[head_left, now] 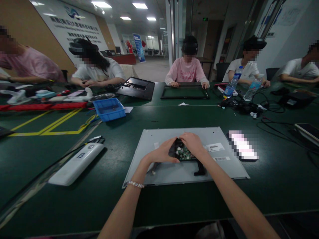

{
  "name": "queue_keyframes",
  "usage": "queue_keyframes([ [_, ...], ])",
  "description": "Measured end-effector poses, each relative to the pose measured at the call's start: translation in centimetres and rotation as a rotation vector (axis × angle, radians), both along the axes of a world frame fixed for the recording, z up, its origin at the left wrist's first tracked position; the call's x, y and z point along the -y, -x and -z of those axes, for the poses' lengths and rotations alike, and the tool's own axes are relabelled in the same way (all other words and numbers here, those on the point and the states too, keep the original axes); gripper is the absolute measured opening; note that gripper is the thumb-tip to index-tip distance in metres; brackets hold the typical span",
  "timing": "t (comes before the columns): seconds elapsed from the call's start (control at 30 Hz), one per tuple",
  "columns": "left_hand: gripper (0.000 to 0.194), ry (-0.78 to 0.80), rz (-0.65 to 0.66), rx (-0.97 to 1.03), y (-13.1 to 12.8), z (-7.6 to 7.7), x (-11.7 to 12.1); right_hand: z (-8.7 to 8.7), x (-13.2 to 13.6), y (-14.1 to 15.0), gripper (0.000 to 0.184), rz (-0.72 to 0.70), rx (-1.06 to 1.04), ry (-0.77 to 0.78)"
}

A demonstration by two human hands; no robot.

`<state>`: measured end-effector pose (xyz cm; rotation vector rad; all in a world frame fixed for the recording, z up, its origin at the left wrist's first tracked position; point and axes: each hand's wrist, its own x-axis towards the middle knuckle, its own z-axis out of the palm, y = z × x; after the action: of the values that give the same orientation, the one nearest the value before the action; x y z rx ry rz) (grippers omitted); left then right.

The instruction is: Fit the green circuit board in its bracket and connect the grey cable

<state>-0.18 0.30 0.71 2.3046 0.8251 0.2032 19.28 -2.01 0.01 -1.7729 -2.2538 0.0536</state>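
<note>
A green circuit board [183, 154] in a dark housing is held over a flat grey metal panel [174, 174]. My left hand [163, 151] grips the housing on its left side, thumb along the near edge and fingers at the far edge. From the right, my right hand [193, 143] curls its fingers over the far edge and covers part of the board. A black bracket-like piece [200, 169] sticks out from the board's near right side. Beside my left wrist, a loose cable end [154, 171] lies on the panel. White labels [215, 147] show right of my right hand.
Left stands a white power bank [77, 164] with a cable. A lit phone [243, 146] lies right of the panel. Beyond are a blue bin [109, 111], water bottles [234, 81] and tangled black cables [243, 103]. Across the table, a co-worker holds a black frame [184, 98].
</note>
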Motion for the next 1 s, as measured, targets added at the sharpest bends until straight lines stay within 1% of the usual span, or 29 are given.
queue_keyframes([
  [0.13,0.107,-0.002,0.006,-0.007,0.06,0.00,-0.07,-0.01,0.07,0.04,0.025,-0.002,0.013,-0.027],
  [0.33,0.107,-0.011,0.013,-0.004,0.15,0.21,-0.26,0.06,0.16,0.06,0.029,-0.057,-0.006,0.007],
  [0.6,0.104,-0.060,0.048,0.005,0.26,0.74,-0.46,-0.18,0.38,-0.10,0.032,-0.030,-0.059,0.042],
  [0.73,0.104,-0.056,0.026,-0.015,0.23,0.63,-0.32,-0.22,0.33,-0.08,0.032,-0.019,-0.063,0.058],
  [1.0,0.105,-0.042,0.022,-0.031,0.10,0.27,-0.17,-0.06,0.08,-0.08,0.032,-0.016,-0.059,0.042],
])
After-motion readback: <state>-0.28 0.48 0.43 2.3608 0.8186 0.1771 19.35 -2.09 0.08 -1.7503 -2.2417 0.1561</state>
